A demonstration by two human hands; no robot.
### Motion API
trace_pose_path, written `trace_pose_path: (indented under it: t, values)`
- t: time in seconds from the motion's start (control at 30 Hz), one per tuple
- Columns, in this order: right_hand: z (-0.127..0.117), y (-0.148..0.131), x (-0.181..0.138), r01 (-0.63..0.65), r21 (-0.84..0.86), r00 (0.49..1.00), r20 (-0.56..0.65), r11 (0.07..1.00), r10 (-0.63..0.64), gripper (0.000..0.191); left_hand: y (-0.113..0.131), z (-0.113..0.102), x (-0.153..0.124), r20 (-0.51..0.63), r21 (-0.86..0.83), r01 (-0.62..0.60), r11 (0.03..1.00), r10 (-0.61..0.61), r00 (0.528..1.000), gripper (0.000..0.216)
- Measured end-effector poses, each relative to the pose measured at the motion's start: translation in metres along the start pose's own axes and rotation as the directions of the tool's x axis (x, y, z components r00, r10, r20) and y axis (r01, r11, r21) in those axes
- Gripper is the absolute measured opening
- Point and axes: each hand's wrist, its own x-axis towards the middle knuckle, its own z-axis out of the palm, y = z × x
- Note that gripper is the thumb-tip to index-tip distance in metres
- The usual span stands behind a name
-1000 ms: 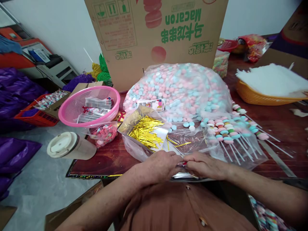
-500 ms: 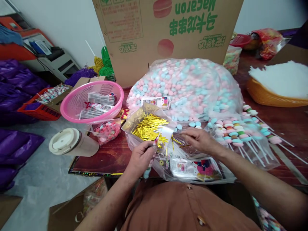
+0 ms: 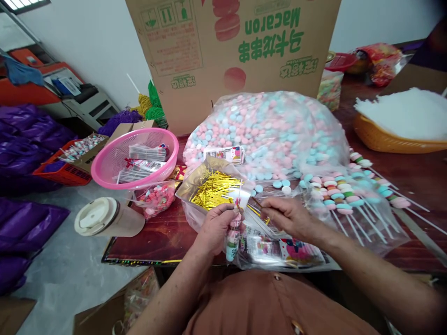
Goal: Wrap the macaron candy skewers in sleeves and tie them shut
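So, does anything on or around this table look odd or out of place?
Yes: the large cardboard box behind the big candy bag looks odd. Its printing, including the word "Macaron", reads upside down, so the box seems inverted.

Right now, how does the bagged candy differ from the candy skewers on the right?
The bagged candy is one piece, held in the left hand; the candy skewers lie grouped, several together. The bagged candy has a printed wrapper; the candy skewers show no print. Both show pink and blue-green.
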Motion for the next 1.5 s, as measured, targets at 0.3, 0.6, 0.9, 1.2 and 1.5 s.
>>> trace_pose_path:
  t: [0.3, 0.6, 0.9, 1.2, 1.5]
  values:
    - [0.006, -0.026, -0.004, -0.189, 0.103, 0.982, 0.005, 0.977, 0.189, 0.028, -0.009, 0.019, 0.004, 0.190, 0.595, -0.371, 0.712, 0.324, 0.927, 0.013]
    - [0.017, -0.022, -0.015, -0.186, 0.002, 0.976, -0.111, 0.983, 0.185, 0.028, -0.023, 0.018, -0.004, 0.218, 0.491, -0.192, 0.850, 0.094, 0.972, 0.028]
    - [0.003, -0.018, -0.026, -0.109, 0.189, 0.992, -0.038, 0.976, 0.118, 0.025, -0.020, 0.023, -0.004, 0.237, 0.176, 0.065, 0.982, -0.107, 0.966, 0.027]
    - [0.007, -0.016, -0.018, -0.245, 0.527, 0.949, -0.040, 0.814, 0.312, 0.032, -0.023, 0.029, 0.002, 0.243, -0.155, 0.196, 0.968, -0.155, 0.957, 0.045]
    - [0.017, -0.026, -0.024, -0.048, 0.078, 0.926, -0.371, 0.996, 0.074, 0.019, -0.030, 0.046, 0.005, 0.029, -0.266, -0.071, 0.961, 0.081, 0.996, 0.033]
